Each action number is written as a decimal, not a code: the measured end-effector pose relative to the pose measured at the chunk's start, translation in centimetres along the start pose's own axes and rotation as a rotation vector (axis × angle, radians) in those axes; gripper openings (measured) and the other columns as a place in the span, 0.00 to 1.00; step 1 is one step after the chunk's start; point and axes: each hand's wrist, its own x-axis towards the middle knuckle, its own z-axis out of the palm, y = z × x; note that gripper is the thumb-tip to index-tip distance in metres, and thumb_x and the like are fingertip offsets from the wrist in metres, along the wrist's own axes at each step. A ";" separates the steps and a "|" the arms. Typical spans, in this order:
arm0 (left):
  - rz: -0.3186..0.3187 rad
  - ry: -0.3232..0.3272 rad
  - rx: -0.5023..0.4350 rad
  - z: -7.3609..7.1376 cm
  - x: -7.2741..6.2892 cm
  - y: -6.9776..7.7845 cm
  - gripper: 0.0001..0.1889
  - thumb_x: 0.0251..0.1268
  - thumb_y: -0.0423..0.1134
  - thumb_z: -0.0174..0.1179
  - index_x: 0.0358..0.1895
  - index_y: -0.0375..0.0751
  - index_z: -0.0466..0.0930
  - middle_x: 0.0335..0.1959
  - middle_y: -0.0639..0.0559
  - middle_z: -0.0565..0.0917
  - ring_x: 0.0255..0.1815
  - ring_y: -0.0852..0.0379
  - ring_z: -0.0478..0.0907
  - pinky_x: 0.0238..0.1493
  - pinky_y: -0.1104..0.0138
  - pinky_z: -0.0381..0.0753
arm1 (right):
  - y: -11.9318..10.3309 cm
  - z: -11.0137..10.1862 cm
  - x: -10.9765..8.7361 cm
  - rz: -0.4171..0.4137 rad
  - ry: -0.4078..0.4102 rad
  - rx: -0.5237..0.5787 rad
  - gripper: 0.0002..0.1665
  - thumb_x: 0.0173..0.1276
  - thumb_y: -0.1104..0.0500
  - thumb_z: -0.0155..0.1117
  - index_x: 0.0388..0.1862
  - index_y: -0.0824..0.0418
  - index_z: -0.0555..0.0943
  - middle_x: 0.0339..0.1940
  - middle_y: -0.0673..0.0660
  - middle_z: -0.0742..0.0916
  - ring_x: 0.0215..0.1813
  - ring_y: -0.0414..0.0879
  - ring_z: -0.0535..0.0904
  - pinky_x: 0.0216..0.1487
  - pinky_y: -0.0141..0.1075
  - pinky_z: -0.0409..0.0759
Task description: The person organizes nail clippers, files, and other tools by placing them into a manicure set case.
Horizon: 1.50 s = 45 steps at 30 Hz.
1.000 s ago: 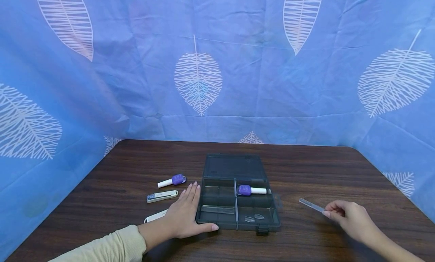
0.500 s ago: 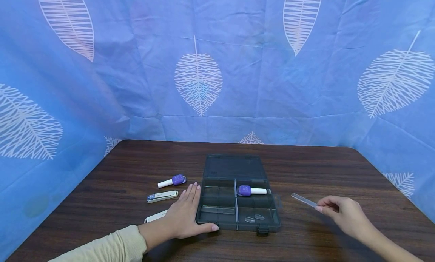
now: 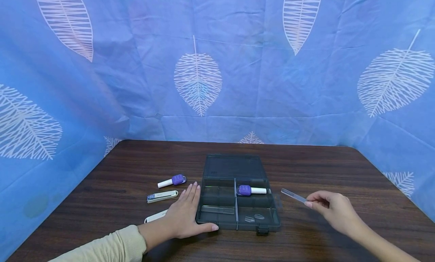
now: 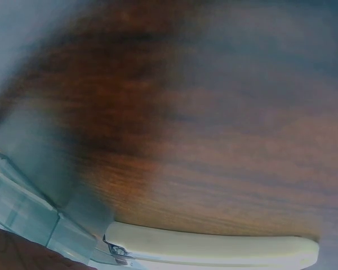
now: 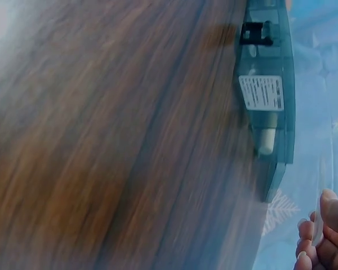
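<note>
A dark translucent divided box (image 3: 217, 196) lies on the table with its lid folded back. Against its left side rests my left hand (image 3: 185, 216), fingers straight, thumb along the front edge. To the right of the box my right hand (image 3: 334, 211) pinches a clear nail file (image 3: 293, 195) by one end, its free end pointing at the box. A similar clear strip (image 3: 217, 210) lies in the front left compartment. Two clear false nails (image 3: 254, 218) are in the front right one, and a purple nail polish bottle (image 3: 251, 190) lies across the compartment behind.
Left of the box lie another purple nail polish bottle (image 3: 172, 181) and a white nail clipper (image 3: 162, 196). A second nail clipper (image 3: 155, 216) is partly hidden by my left hand. Blue cloth (image 3: 238, 84) with white leaves surrounds the wooden table (image 3: 316, 164).
My right hand has moved left and slightly away from me with the nail file, bringing it closer to the box. The left hand and the box have stayed put.
</note>
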 end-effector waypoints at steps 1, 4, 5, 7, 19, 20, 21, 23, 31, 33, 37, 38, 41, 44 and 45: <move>0.001 0.001 -0.001 0.0 0.0 0.0 0.60 0.47 0.79 0.45 0.72 0.32 0.44 0.74 0.37 0.47 0.76 0.42 0.44 0.72 0.52 0.52 | -0.2 0.1 0.1 0.002 -0.007 0.010 0.03 0.58 0.65 0.65 0.32 0.62 0.82 0.21 0.48 0.81 0.18 0.32 0.62 0.19 0.28 0.63; 0.003 0.002 -0.002 0.0 0.0 0.0 0.60 0.48 0.79 0.45 0.73 0.32 0.43 0.74 0.36 0.47 0.76 0.42 0.44 0.72 0.52 0.52 | -0.7 0.3 0.3 -0.014 -0.016 0.033 0.03 0.58 0.64 0.65 0.32 0.61 0.82 0.21 0.48 0.81 0.19 0.32 0.62 0.19 0.28 0.64; 0.003 0.003 -0.003 0.0 0.0 0.0 0.60 0.48 0.79 0.45 0.73 0.32 0.43 0.74 0.36 0.47 0.76 0.42 0.44 0.72 0.52 0.52 | -0.9 0.4 0.4 -0.027 -0.014 0.037 0.03 0.58 0.64 0.65 0.32 0.61 0.82 0.21 0.48 0.81 0.19 0.32 0.62 0.19 0.28 0.64; 0.002 0.004 -0.004 -0.1 -0.1 -0.1 0.60 0.48 0.79 0.45 0.73 0.32 0.43 0.74 0.36 0.47 0.76 0.42 0.44 0.72 0.51 0.52 | -1.3 0.6 0.6 -0.044 -0.012 0.047 0.03 0.58 0.64 0.66 0.32 0.60 0.82 0.22 0.48 0.81 0.19 0.32 0.62 0.20 0.28 0.64; 0.002 0.014 -0.002 0.0 0.0 -0.2 0.60 0.47 0.79 0.45 0.72 0.32 0.44 0.74 0.37 0.47 0.75 0.42 0.45 0.72 0.51 0.53 | -3.8 1.6 1.5 -0.139 -0.054 0.124 0.03 0.57 0.64 0.66 0.31 0.59 0.82 0.22 0.46 0.80 0.21 0.31 0.65 0.21 0.28 0.67; 0.003 0.015 -0.002 0.0 0.0 -0.2 0.60 0.47 0.79 0.45 0.72 0.32 0.44 0.74 0.37 0.47 0.75 0.42 0.45 0.72 0.51 0.53 | -4.1 1.8 1.5 -0.149 -0.055 0.129 0.03 0.57 0.64 0.66 0.31 0.59 0.82 0.22 0.45 0.80 0.21 0.30 0.65 0.21 0.28 0.67; 0.004 0.015 -0.001 0.1 0.0 -0.2 0.60 0.47 0.79 0.45 0.72 0.32 0.44 0.74 0.37 0.47 0.76 0.42 0.45 0.72 0.51 0.53 | -4.3 2.0 1.6 -0.158 -0.056 0.132 0.03 0.57 0.64 0.66 0.31 0.59 0.82 0.22 0.44 0.80 0.22 0.30 0.65 0.22 0.28 0.67; 0.005 0.015 -0.001 0.1 0.0 -0.2 0.60 0.47 0.79 0.45 0.72 0.32 0.44 0.74 0.37 0.47 0.76 0.42 0.45 0.72 0.51 0.53 | -4.8 2.3 1.8 -0.179 -0.062 0.143 0.02 0.57 0.63 0.67 0.31 0.59 0.83 0.23 0.44 0.80 0.22 0.30 0.65 0.22 0.28 0.68; 0.005 0.010 0.001 0.1 0.0 -0.2 0.61 0.47 0.79 0.44 0.73 0.32 0.44 0.75 0.37 0.47 0.76 0.43 0.44 0.72 0.52 0.53 | -6.9 3.6 2.4 -0.259 -0.136 0.199 0.02 0.59 0.61 0.65 0.31 0.59 0.83 0.26 0.46 0.81 0.25 0.29 0.65 0.24 0.27 0.69; 0.006 0.009 0.000 0.1 0.1 -0.2 0.61 0.47 0.79 0.44 0.73 0.32 0.43 0.75 0.37 0.47 0.76 0.43 0.44 0.72 0.52 0.52 | -7.3 3.9 2.4 -0.271 -0.148 0.212 0.02 0.59 0.61 0.65 0.31 0.58 0.83 0.25 0.45 0.81 0.25 0.30 0.65 0.24 0.27 0.69; 0.004 0.011 -0.002 0.2 0.1 -0.2 0.61 0.47 0.79 0.44 0.73 0.32 0.43 0.75 0.37 0.47 0.76 0.43 0.44 0.72 0.52 0.52 | -8.0 4.5 2.6 -0.274 -0.176 0.231 0.02 0.59 0.60 0.65 0.30 0.58 0.83 0.26 0.45 0.81 0.26 0.30 0.66 0.25 0.27 0.70; 0.004 0.011 -0.003 0.2 0.1 -0.2 0.61 0.47 0.79 0.44 0.73 0.32 0.43 0.75 0.37 0.47 0.76 0.43 0.44 0.72 0.52 0.52 | -8.2 4.7 2.6 -0.271 -0.185 0.234 0.02 0.60 0.60 0.65 0.30 0.58 0.83 0.26 0.46 0.81 0.26 0.29 0.66 0.25 0.27 0.70; 0.001 0.010 -0.006 0.2 0.1 -0.1 0.61 0.47 0.79 0.45 0.73 0.33 0.43 0.75 0.37 0.47 0.76 0.43 0.44 0.72 0.52 0.53 | -8.7 5.3 2.7 -0.268 -0.208 0.253 0.03 0.60 0.60 0.65 0.30 0.59 0.83 0.26 0.46 0.81 0.27 0.29 0.67 0.26 0.27 0.71; -0.002 0.013 -0.011 0.3 0.1 -0.1 0.61 0.47 0.79 0.45 0.73 0.33 0.44 0.75 0.37 0.47 0.76 0.43 0.44 0.72 0.51 0.53 | -9.3 5.9 2.7 -0.288 -0.219 0.262 0.03 0.60 0.60 0.65 0.28 0.59 0.83 0.25 0.46 0.81 0.26 0.29 0.66 0.26 0.26 0.71; -0.003 0.014 -0.012 0.3 0.1 -0.1 0.61 0.47 0.79 0.45 0.73 0.33 0.44 0.75 0.37 0.47 0.76 0.43 0.44 0.72 0.52 0.53 | -9.5 6.1 2.7 -0.301 -0.219 0.260 0.03 0.60 0.60 0.65 0.28 0.59 0.83 0.25 0.45 0.81 0.26 0.29 0.66 0.25 0.26 0.71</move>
